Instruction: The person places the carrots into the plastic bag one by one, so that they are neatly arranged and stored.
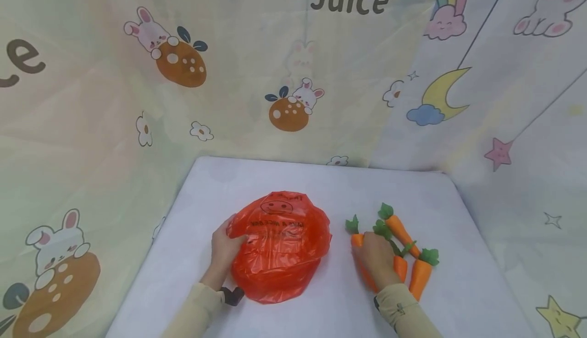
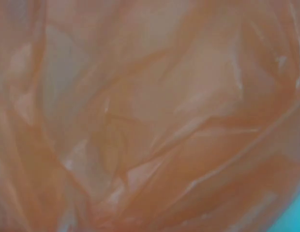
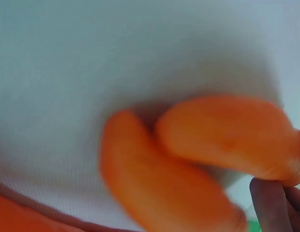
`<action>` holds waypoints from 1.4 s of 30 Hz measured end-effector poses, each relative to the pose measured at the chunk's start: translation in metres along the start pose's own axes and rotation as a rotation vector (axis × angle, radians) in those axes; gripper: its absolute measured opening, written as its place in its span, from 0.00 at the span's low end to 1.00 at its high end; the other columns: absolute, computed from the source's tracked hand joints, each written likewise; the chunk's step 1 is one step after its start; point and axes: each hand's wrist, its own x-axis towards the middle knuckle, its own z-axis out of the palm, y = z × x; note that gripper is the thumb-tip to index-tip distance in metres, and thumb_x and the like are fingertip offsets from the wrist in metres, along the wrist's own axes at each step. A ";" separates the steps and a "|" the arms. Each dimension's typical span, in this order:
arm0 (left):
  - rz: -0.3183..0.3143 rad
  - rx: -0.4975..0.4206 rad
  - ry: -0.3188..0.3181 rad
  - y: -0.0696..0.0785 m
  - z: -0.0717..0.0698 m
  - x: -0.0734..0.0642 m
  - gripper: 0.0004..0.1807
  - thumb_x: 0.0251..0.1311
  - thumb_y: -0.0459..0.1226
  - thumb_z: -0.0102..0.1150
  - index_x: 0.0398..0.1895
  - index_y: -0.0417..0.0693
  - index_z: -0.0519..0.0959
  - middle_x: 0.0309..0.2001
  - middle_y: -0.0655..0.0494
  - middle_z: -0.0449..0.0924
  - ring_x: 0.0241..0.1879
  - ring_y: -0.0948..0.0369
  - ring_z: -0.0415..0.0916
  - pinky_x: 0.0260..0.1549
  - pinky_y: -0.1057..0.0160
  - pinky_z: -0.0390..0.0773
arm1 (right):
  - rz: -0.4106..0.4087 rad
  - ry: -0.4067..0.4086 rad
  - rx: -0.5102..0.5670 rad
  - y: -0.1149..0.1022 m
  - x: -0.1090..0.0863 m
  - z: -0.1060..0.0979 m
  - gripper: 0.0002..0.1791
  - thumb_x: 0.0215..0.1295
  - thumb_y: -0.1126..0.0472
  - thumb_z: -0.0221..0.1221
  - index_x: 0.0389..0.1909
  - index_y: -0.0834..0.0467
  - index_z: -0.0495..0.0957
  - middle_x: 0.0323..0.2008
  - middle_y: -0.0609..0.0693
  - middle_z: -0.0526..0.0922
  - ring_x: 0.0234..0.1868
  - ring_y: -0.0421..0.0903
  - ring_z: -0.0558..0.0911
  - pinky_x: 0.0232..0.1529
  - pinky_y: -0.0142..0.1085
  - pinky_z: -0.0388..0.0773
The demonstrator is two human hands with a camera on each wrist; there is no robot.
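Note:
A crinkled red plastic bag (image 1: 282,246) with black print lies on the left part of the white table. My left hand (image 1: 224,249) grips its left side, thumb over the front and the other fingers behind the film. In the left wrist view the bag's film (image 2: 179,116) fills nearly everything. To the right, my right hand (image 1: 377,259) reaches down over a group of orange carrots with green tops. In the right wrist view its fingers (image 3: 270,205) hold a carrot (image 3: 227,135) near the top end. Another carrot (image 3: 164,179) lies right alongside it.
Beyond the right hand, a carrot (image 1: 401,233) lies slanted, and another carrot (image 1: 419,278) is nearer the front. The white table (image 1: 330,190) has a printed cloth backdrop (image 1: 238,93) behind it and at both sides.

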 end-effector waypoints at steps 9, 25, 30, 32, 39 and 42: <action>0.057 0.013 0.040 -0.007 0.001 0.001 0.29 0.70 0.32 0.58 0.73 0.47 0.67 0.67 0.45 0.73 0.64 0.43 0.72 0.62 0.44 0.72 | 0.076 -0.152 0.201 0.005 0.000 -0.008 0.28 0.63 0.56 0.65 0.61 0.68 0.76 0.42 0.56 0.82 0.41 0.53 0.78 0.47 0.51 0.80; 0.008 -0.030 0.072 -0.006 0.000 0.002 0.25 0.74 0.33 0.52 0.73 0.45 0.69 0.66 0.45 0.74 0.62 0.43 0.73 0.61 0.45 0.73 | -0.087 -0.265 0.450 -0.078 -0.009 -0.073 0.30 0.64 0.57 0.69 0.65 0.59 0.75 0.53 0.56 0.82 0.43 0.49 0.85 0.44 0.46 0.86; 0.009 -0.054 0.066 -0.008 0.001 0.004 0.25 0.73 0.31 0.52 0.72 0.46 0.68 0.66 0.45 0.73 0.63 0.44 0.73 0.62 0.44 0.72 | -0.229 -0.360 0.532 -0.113 -0.014 -0.074 0.29 0.62 0.60 0.70 0.64 0.60 0.76 0.50 0.53 0.83 0.46 0.49 0.84 0.44 0.45 0.86; 0.008 -0.065 0.061 -0.009 0.002 0.004 0.26 0.73 0.31 0.52 0.73 0.46 0.68 0.67 0.46 0.73 0.63 0.44 0.72 0.62 0.44 0.72 | -0.273 -0.407 0.570 -0.124 -0.014 -0.071 0.29 0.62 0.59 0.70 0.64 0.58 0.76 0.50 0.53 0.83 0.47 0.50 0.83 0.45 0.45 0.86; 0.018 -0.071 0.071 -0.008 0.003 0.002 0.25 0.73 0.33 0.53 0.72 0.48 0.70 0.65 0.48 0.75 0.61 0.46 0.74 0.61 0.46 0.73 | -0.335 -0.454 0.810 -0.158 -0.007 -0.045 0.32 0.64 0.55 0.69 0.67 0.57 0.73 0.56 0.56 0.82 0.53 0.54 0.83 0.49 0.51 0.84; 0.010 -0.079 0.075 -0.009 0.003 0.002 0.24 0.73 0.32 0.53 0.71 0.49 0.70 0.65 0.49 0.75 0.61 0.46 0.74 0.61 0.46 0.73 | -0.272 -0.396 0.903 -0.167 -0.003 -0.027 0.32 0.64 0.53 0.69 0.67 0.56 0.73 0.56 0.55 0.82 0.51 0.53 0.84 0.48 0.51 0.84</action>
